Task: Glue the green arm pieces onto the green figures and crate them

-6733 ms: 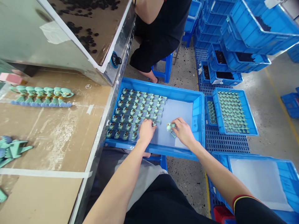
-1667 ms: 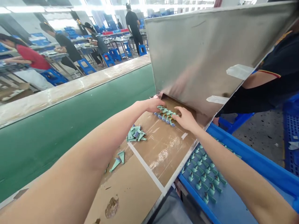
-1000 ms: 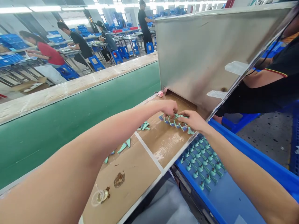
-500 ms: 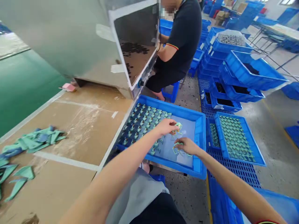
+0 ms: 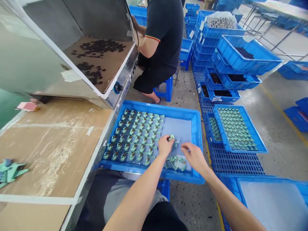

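Head view: the left hand point(image 5: 165, 145) pinches a small mint-green plastic figurine point(image 5: 171, 137) over a blue plastic tray point(image 5: 149, 107), and the right hand point(image 5: 195, 157) hovers open and empty. Tight rows of figurines point(image 5: 132, 138) fill the tray's left side, seemingly to keep them sorted.

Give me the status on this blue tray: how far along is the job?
Done: rows of teal figures fill most of the blue tray. In hand: the left hand is at one teal figure by the row ends, and the right hand is just above a loose heap. Still to go, it seems: that heap, over the bare liner, and the teal pieces on the cardboard bench.
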Demonstrator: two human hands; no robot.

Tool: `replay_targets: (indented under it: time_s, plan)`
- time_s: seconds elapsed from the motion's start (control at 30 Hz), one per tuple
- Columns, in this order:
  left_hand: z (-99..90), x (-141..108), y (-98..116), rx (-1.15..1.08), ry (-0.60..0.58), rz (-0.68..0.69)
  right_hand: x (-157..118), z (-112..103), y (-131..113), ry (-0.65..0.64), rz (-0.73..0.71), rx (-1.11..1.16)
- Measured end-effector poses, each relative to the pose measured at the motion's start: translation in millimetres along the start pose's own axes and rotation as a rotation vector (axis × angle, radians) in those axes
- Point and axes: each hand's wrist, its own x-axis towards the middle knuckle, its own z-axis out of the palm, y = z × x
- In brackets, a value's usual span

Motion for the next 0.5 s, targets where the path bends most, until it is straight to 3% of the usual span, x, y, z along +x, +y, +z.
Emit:
replay_targets:
  time_s: [0.07,0.17,0.37,0.5]
  plan:
    - [2.9,-2,0,0.068,0.002,0.015,25,0,5,0.061,0.044,-0.012]
    - [3.1,-10,-1,0.151,0.010,0.047,61,7,14,0.025,0.078,0.001]
    - [-13.7,-21,1,0.288,-0.006,0.081,88,8,26,-0.063,0.081,0.056]
    - [-24.9,-26,5,0.401,-0.031,0.055,128,3,22,0.045,0.041,0.038]
